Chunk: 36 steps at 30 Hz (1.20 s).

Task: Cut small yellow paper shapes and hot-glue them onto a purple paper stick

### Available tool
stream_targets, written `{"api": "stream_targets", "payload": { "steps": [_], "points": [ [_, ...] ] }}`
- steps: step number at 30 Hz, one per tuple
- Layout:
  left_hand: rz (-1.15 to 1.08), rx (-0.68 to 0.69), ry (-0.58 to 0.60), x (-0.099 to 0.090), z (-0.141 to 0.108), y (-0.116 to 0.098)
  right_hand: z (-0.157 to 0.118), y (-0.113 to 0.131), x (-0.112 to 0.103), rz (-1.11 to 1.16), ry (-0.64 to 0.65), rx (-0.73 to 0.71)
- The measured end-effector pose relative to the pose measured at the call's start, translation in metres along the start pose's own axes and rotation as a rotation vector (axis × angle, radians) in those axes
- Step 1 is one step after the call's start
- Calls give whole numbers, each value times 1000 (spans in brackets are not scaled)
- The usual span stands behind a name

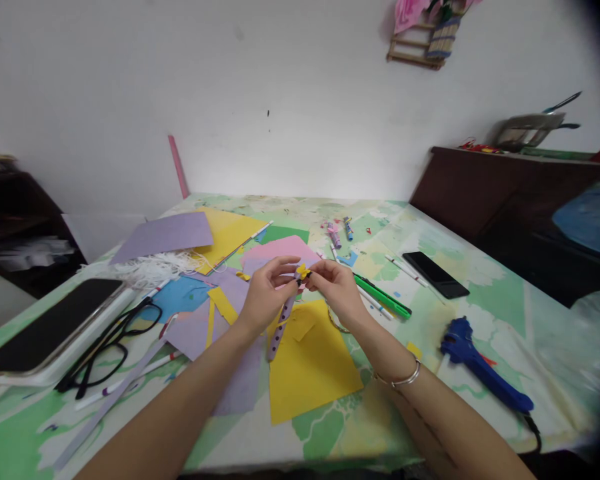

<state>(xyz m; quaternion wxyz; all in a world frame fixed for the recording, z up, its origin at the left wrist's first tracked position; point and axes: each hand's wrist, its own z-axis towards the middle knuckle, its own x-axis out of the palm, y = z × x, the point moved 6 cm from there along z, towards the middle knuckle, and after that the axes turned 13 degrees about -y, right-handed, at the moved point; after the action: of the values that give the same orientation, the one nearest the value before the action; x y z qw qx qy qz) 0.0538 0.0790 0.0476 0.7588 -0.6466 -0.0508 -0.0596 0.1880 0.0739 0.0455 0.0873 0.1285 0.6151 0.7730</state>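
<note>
My left hand pinches the upper end of a purple dotted strip, which hangs down over the table. A small yellow flower-like piece sits at the top of that strip, between my two hands. The fingertips of my right hand are pressed together at the right side of the yellow piece. Beneath both hands lies a yellow sheet with small yellow scraps on it. Purple paper lies to its left.
At the right are a blue glue gun, a black phone and a green cutter. Glasses, a dark-screened device and white strings lie left. Two small decorated rolls lie farther back.
</note>
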Motion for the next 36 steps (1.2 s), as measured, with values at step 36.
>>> {"api": "stream_targets", "payload": {
  "steps": [36],
  "points": [
    [-457,-271,286,3,-11,-2,-94,59,-193,-1526,-573,-484]
  ]
}}
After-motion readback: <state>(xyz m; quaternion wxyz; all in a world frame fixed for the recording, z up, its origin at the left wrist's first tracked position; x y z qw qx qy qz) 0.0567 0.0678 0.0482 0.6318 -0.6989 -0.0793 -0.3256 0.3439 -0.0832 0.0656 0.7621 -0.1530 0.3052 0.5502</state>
